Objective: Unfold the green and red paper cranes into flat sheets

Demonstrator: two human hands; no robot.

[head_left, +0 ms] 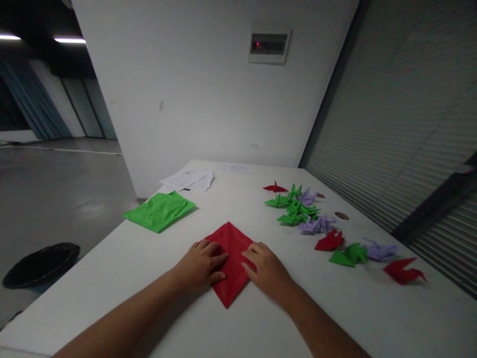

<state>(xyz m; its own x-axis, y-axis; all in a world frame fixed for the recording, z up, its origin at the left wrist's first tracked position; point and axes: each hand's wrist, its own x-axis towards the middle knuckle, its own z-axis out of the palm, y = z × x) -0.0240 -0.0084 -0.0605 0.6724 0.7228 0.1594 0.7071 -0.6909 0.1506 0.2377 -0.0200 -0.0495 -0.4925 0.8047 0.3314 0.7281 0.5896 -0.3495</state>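
A square sheet of red origami paper (234, 266) lies in front of me on the white table (167, 308), turned so that one corner points at me. My left hand (199, 263) rests on its left side, fingers apart and stretched over the paper. On the right edge lies my right hand (267, 269), its slightly bent fingers spread on the sheet and a little blurred. Creases on the red sheet are faint.
Folded paper cranes in green (296, 211), purple (316, 224) and red (404, 271) stand along the right side. Creased green paper (160, 210) lies at the left edge, with printed sheets (188, 180) behind it. A black-lined bin (40, 266) stands on the floor at left.
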